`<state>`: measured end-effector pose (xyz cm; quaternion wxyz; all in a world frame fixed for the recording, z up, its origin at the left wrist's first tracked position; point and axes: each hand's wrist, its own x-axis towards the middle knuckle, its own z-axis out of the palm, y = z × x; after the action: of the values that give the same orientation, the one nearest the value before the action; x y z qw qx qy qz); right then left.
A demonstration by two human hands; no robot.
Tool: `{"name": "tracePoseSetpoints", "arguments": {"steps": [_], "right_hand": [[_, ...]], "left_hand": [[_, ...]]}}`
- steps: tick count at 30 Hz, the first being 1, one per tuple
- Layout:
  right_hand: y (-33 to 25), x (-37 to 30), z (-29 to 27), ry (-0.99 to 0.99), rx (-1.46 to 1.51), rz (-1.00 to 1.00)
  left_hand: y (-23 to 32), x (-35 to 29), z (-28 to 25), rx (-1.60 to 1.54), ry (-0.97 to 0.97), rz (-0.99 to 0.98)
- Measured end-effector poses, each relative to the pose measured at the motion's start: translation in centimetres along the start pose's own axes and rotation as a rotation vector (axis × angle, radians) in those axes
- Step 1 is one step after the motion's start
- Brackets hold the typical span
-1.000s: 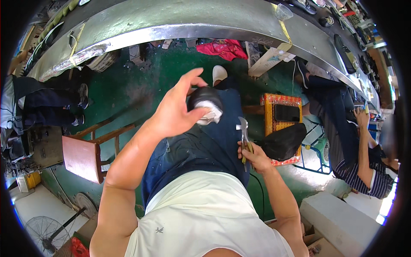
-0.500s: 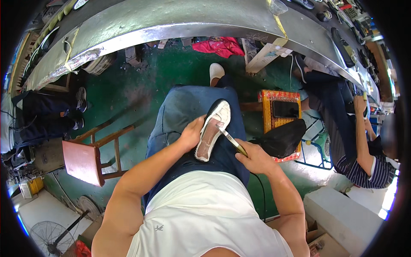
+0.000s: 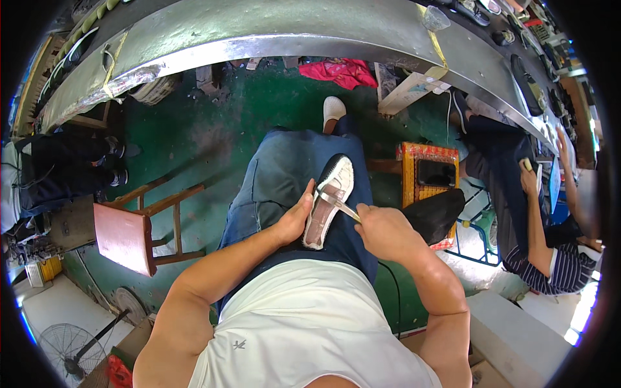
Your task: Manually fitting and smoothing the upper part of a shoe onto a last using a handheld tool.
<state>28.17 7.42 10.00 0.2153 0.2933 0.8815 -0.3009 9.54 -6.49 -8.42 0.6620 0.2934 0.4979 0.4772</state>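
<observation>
A shoe upper (image 3: 346, 174) rests bottom up on my lap, its toe pointing away from me. White lining is folded over its edge around a pinkish-brown insole board (image 3: 316, 223), and a dark outer side shows at the toe. My left hand (image 3: 296, 218) grips its left side, fingers along the edge. In my right hand (image 3: 385, 227) is a slim metal hand tool (image 3: 340, 205), held by its handle. The tool's head lies across the insole near the toe; its exact kind is unclear.
A metal-edged workbench (image 3: 259, 48) spans the far side. To the left stands a wooden stool (image 3: 124, 238); to the right, an orange-covered seat (image 3: 409, 174) holds a phone (image 3: 436, 173) and black cloth (image 3: 435, 216). A co-worker (image 3: 550, 258) sits farther right. A fan (image 3: 71, 349) stands lower left.
The tool has turned to lie more across the shoe, its head now farther left. My right hand has risen slightly, and my left fingers have straightened along the shoe's edge.
</observation>
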Motion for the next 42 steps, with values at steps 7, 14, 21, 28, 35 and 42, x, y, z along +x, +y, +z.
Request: {"name": "tracePoseSetpoints", "arguments": {"steps": [7,14,21,28,35,42], "right_hand": [[0.6,1.9,9.8,0.279,0.565,0.141],[4.9,0.5,7.8,-0.112,1.170,0.228],[5.5,1.5,7.1,-0.131,1.211,0.257],[6.2,0.6,6.3,-0.054,1.319,0.245],[5.7,4.0,4.4,0.105,0.929,0.186],[4.0,3.4,3.9,0.191,0.670,0.082]], "left_hand": [[3.4,1.0,0.6,-0.207,0.073,-0.088],[1.9,2.1,1.8,0.229,0.255,0.063],[4.2,1.5,3.1,0.815,0.276,0.325],[7.0,1.6,3.4,1.068,0.152,0.119],[7.2,1.4,3.0,1.094,0.025,0.070],[3.5,1.0,2.9,0.726,0.294,0.091]]}}
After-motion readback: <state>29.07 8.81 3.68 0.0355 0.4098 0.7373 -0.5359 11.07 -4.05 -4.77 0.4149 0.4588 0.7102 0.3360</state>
